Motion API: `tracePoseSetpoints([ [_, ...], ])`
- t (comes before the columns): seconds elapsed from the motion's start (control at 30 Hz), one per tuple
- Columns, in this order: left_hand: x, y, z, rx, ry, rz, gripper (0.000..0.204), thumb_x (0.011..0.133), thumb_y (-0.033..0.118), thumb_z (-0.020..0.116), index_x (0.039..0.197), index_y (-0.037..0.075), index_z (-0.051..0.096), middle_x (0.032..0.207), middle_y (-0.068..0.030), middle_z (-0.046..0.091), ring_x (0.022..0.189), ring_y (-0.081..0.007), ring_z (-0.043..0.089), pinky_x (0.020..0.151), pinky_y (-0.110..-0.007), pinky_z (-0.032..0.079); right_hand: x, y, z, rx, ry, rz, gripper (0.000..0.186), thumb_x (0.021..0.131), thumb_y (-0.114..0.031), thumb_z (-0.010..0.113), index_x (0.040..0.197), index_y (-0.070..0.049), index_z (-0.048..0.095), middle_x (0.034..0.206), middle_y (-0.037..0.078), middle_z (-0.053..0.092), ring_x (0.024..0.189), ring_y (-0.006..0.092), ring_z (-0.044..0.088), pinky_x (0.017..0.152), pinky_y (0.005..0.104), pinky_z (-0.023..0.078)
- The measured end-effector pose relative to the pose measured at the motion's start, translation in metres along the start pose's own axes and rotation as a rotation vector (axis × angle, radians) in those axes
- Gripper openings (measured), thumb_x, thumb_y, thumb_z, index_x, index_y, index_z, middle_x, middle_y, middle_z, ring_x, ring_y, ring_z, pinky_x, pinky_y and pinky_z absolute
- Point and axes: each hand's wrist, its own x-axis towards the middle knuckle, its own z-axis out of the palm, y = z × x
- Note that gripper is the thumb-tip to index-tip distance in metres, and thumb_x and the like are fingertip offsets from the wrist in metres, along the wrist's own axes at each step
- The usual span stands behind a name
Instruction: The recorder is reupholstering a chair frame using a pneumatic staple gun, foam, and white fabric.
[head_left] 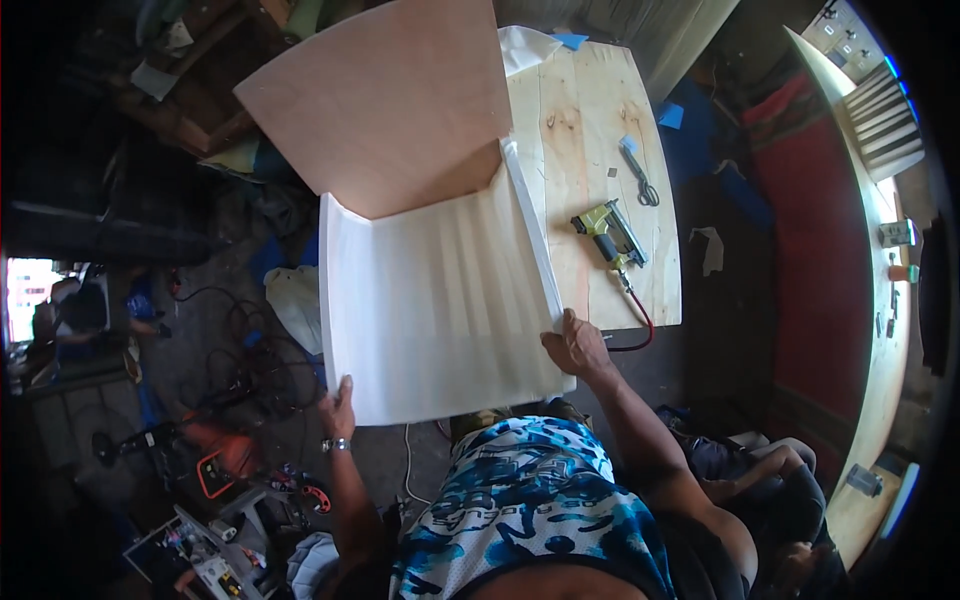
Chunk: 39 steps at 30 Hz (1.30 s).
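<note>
Two bare hands hold one white-covered frame (pixel 440 310), a shallow piece with two raised side edges, directly in front of the person's torso. One plain brown panel (pixel 390 110) stands at its far end. The frame lies left of the one plywood surface (pixel 600 290), overlapping its left part; whether it rests there I cannot tell.

The left hand (pixel 338 410) is at the near left corner, its forearm coming up from below with one metallic band (pixel 336 445) at the wrist. Its thumb points up along the edge; its fingers close on that corner, mostly hidden behind it. The right hand (pixel 578 347) is set farther up the right edge, its forearm slanting up and leftward, thumb raised; its fingers bend over the edge and pinch it.

On the surface lie one green-and-black staple gun (pixel 612 235), joined to one red hose (pixel 645 318), and one pair of scissors (pixel 641 175), blades toward the far side. One small dark square chip (pixel 612 172) lies left of the scissors.
</note>
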Motion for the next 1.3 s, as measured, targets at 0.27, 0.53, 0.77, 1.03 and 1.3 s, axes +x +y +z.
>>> tracePoseSetpoints([
  [0.27,-0.053,0.066,-0.101,0.169,0.040,0.068,0.059,0.090,0.050,0.058,0.095,-0.008,0.063,0.087,-0.0289,0.065,0.083,-0.0426,0.063,0.072,-0.047,0.047,-0.105,-0.033,-0.088,-0.031,-0.226,0.036,0.072,0.092,-0.058,0.044,0.113,0.010,0.054,0.100,0.031,0.065,0.098,0.0413,0.065,0.088,0.0456,0.051],
  [0.53,-0.046,0.076,-0.110,-0.318,0.197,0.298,0.034,0.089,0.027,0.065,0.109,-0.001,0.064,0.092,-0.0122,0.070,0.082,-0.0175,0.064,0.073,-0.032,0.049,-0.103,-0.038,-0.114,0.010,0.119,-0.442,0.070,0.092,-0.045,0.052,0.142,0.002,0.038,0.145,0.025,0.037,0.134,0.0398,0.036,0.112,0.0438,0.030],
  [0.77,0.050,0.144,-0.064,-1.096,0.326,0.488,0.048,0.089,0.023,0.063,0.132,0.006,0.051,0.116,-0.0108,0.062,0.104,-0.0180,0.058,0.090,-0.031,0.047,-0.036,-0.082,-0.143,0.332,0.270,-0.656,0.040,0.098,-0.025,0.052,0.124,0.004,0.057,0.126,0.019,0.058,0.121,0.0271,0.052,0.105,0.0364,0.036],
  [1.03,0.160,0.209,-0.073,-0.983,0.141,0.528,0.047,0.086,0.031,0.065,0.124,0.005,0.054,0.105,-0.0151,0.065,0.096,-0.0215,0.062,0.084,-0.034,0.048,-0.007,-0.110,-0.149,0.421,0.399,-0.255,0.061,0.101,-0.049,0.036,0.116,0.005,0.062,0.111,0.015,0.065,0.101,0.0226,0.061,0.089,0.0363,0.048],
  [1.3,0.222,0.266,-0.064,-0.956,0.031,0.542,0.035,0.092,0.030,0.060,0.117,0.006,0.061,0.098,-0.0077,0.066,0.086,-0.0148,0.061,0.073,-0.030,0.051,0.051,-0.122,-0.172,0.467,0.648,-0.263,0.059,0.100,-0.048,0.039,0.098,0.001,0.071,0.088,0.012,0.070,0.080,0.0189,0.062,0.077,0.0323,0.047],
])
